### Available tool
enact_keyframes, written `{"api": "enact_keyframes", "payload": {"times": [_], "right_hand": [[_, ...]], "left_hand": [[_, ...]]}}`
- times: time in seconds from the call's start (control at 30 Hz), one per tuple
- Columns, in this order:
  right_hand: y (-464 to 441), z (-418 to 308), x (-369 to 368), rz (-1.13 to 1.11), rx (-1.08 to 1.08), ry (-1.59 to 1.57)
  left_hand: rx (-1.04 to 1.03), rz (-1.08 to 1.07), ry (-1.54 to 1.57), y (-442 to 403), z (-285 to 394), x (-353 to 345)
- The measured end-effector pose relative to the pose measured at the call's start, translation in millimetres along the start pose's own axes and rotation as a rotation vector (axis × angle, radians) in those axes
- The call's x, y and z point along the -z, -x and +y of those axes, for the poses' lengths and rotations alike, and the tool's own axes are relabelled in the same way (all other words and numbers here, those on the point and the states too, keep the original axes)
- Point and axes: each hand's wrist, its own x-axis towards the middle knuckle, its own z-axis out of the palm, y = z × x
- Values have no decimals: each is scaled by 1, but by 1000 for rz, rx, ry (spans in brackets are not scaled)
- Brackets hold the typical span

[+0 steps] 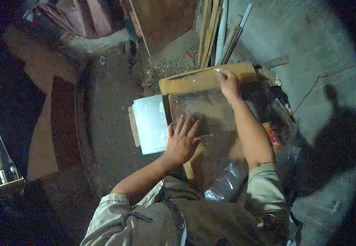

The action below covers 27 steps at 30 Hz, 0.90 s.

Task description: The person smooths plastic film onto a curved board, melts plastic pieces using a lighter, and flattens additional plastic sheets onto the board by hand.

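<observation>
My left hand lies with its fingers spread on the lower left part of a clear plastic sheet or bag, which rests on a yellowish-brown board or box. Near the board's top edge, my right hand has its fingers pinched together at a clear, shiny edge of plastic. A stack of white sheets sits just left of the board, close to my left wrist.
Wooden strips and pipes lean beyond the board. Red and yellow packaging lies by my right forearm. Crumpled clear plastic is near my body. A brown panel stands at the top, with pinkish cloth to its left.
</observation>
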Motion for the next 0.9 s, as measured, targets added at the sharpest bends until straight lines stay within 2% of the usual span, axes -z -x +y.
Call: {"api": "enact_keyframes", "payload": {"times": [0.03,0.1,0.13,0.2,0.27,0.3,0.37,0.47,0.57,0.63,0.73,0.9], "right_hand": [[11,-16,2,-6,-8,-1],[38,-44,9,401,250,300],[49,-38,12,408,421,354],[93,-33,9,307,357,242],[147,-48,20,61,373,255],[167,-45,18,60,372,253],[198,-37,12,-53,340,605],[198,-28,6,-110,335,741],[182,-12,-4,-27,403,706],[171,-22,-5,-54,355,693],[152,-17,-15,21,435,590],[165,-29,-3,49,385,614]], "left_hand": [[4,-9,2,2,1,-2],[35,-81,-91,0,3,-6],[39,-38,-31,-3,4,-6],[35,7,-7,-9,0,-13],[25,67,50,-13,-2,-10],[26,65,49,-17,-3,-11],[67,52,-29,-22,-4,-16],[88,7,-58,-25,-2,-4],[108,45,-60,-22,0,-8],[76,79,-84,-14,5,-5],[93,1,-115,-8,5,-9],[136,-8,-124,-18,1,-6]]}}
